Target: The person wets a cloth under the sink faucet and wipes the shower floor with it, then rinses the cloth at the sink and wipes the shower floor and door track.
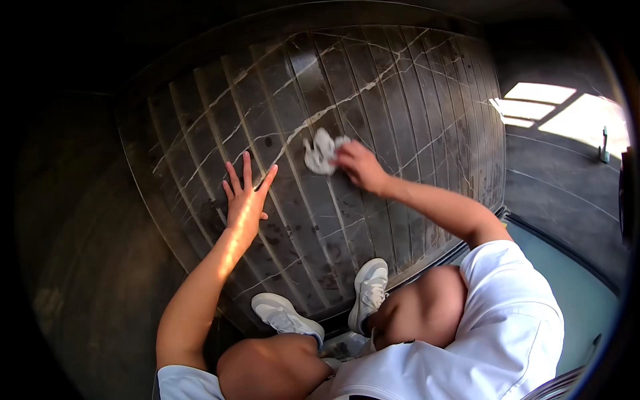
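My left hand [247, 200] lies with its fingers spread on a dark, ribbed panel [373, 200] crossed by pale veins. To the right of it, my right hand [359, 165] has its fingers closed on a crumpled white cloth [323, 152], which rests against the panel near its middle. Dark spots and smudges mark the panel around and below both hands.
Two light sneakers [283, 313] stand at the panel's lower edge, below my bent knees. On the right are a pale green surface [567, 287] and a dark veined slab with bright sunlit patches. A small upright object [605, 145] stands at the far right.
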The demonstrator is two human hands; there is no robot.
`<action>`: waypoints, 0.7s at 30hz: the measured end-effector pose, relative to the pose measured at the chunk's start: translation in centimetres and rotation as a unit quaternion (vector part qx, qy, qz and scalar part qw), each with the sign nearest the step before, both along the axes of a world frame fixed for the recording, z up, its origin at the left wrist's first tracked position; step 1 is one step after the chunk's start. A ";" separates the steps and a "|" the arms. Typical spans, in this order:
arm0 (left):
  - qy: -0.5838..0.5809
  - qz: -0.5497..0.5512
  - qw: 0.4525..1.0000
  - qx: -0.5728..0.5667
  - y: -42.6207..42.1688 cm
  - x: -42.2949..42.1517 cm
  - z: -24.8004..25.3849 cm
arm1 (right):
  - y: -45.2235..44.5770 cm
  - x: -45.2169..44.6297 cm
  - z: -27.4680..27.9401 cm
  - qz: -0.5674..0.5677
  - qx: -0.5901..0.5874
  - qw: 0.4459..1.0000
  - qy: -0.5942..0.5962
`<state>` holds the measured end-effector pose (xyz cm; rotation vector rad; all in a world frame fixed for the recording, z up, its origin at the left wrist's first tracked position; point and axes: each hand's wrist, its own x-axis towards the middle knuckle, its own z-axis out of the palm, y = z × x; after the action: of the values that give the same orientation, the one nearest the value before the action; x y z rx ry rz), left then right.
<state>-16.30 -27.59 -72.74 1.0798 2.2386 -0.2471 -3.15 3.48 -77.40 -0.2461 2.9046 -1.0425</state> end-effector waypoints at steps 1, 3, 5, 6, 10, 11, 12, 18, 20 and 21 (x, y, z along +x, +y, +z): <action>0.005 -0.001 1.000 0.000 0.0 0.0 0.1 | -0.8 4.4 0.9 0.024 -0.011 0.999 -0.039; 0.013 -0.001 1.000 0.002 -0.2 0.1 -0.1 | -2.5 10.7 1.2 0.044 -0.007 0.998 -0.049; 0.010 0.003 1.000 0.005 -0.2 0.2 -0.2 | -2.8 11.7 1.4 0.058 -0.022 0.996 -0.062; 0.008 0.009 1.000 0.008 -0.1 0.2 -0.2 | -2.2 10.9 1.3 0.074 -0.027 0.995 -0.064; 0.008 0.020 1.000 0.008 0.3 0.4 -0.2 | 0.0 4.2 0.8 0.048 -0.021 0.998 -0.024; 0.005 0.025 1.000 0.009 0.4 0.4 -0.2 | 0.7 0.9 0.3 0.026 -0.019 0.999 -0.003; 0.008 0.022 1.000 0.003 0.6 0.4 0.1 | 1.4 -2.7 -0.9 0.017 -0.016 0.999 0.040; 0.002 0.017 1.000 0.025 0.5 0.7 0.0 | 4.3 -17.0 -3.1 -0.089 -0.034 0.987 0.133; 0.005 0.009 1.000 0.022 0.4 0.8 0.3 | 3.5 -14.5 -3.1 -0.123 -0.024 0.981 0.152; 0.004 0.013 1.000 0.024 0.7 0.8 0.2 | 2.6 -11.8 -2.4 -0.125 -0.024 0.980 0.154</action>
<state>-15.55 -26.92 -72.51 1.0752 2.2754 -0.1891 -14.98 6.09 -79.81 -0.0466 3.2573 -1.2075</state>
